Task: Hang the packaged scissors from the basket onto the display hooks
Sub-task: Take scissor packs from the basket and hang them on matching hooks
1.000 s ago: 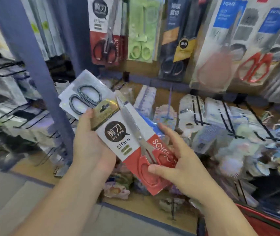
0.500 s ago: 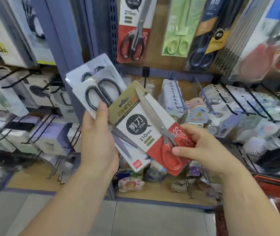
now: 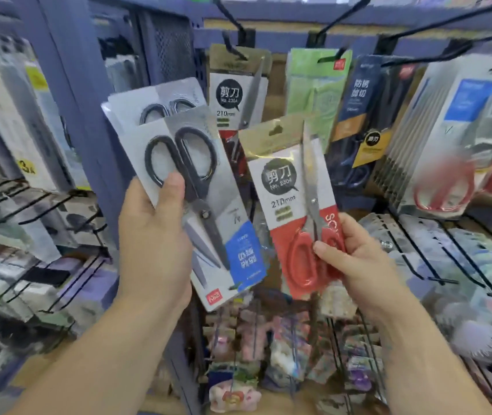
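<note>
**Both hands hold scissors packs in front of the hook wall**

Left hand (image 3: 152, 244): fingers wrapped behind a fanned stack of black-handled scissors packs (image 3: 191, 187), thumb pressed on the front card just beside the handle loops. At least 2 packs show, the rear one peeking out up-left. The packs are upside down: handles up, blue label with inverted text at the bottom, tilted a little left.

Right hand (image 3: 355, 262): pinches 1 red-handled scissors pack (image 3: 283, 205) at its lower end, thumb on the red handles, the other fingers behind the card. The pack is upright with the blade pointing up. Its gold header and hang hole (image 3: 276, 130) are at the top, and the card reads "No. 2304" and "210mm". It sits on no hook. It is held in the air, below and right of a matching hung pack (image 3: 238, 94), and overlaps the lower edge of a green pack (image 3: 316, 88).

The matching pack hangs from a black display hook (image 3: 232, 46) on the blue back panel. The green pack hangs from the next hook to the right, then comes a dark blue pack (image 3: 358, 124) with a yellow label. At far right is a row of white packs (image 3: 448, 130) with blue labels and red handles, blurred.

A blue upright post (image 3: 80, 100) stands left of the left hand. Lower down, wire hooks carry small goods that are too blurred to name.
</note>
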A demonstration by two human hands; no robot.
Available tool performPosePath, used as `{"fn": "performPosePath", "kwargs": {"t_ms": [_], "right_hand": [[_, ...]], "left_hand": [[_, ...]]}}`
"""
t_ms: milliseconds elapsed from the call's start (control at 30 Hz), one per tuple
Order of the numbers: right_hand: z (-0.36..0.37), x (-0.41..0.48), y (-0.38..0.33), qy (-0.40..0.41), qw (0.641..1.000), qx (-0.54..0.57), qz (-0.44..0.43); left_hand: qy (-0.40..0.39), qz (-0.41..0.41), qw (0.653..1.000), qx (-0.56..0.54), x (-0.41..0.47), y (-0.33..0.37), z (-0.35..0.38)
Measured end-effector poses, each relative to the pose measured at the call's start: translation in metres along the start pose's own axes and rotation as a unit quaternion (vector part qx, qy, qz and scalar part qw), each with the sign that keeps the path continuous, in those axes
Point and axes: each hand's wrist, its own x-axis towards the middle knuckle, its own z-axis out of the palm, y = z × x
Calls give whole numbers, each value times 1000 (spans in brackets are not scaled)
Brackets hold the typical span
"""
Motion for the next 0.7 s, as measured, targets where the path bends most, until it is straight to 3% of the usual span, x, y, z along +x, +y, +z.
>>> {"fn": "performPosePath", "kwargs": {"t_ms": [200,467,700], "right_hand": [[24,42,-14,-37,998,1,-52],[55,64,-27,-70,991,-12,-118],[79,74,-21,5,987,-31,-156]], "left_hand": [[68,87,993,33,15,16,5],[102,110,985,81,15,31,-1],[95,106,988,67,10,37,-5]]}}
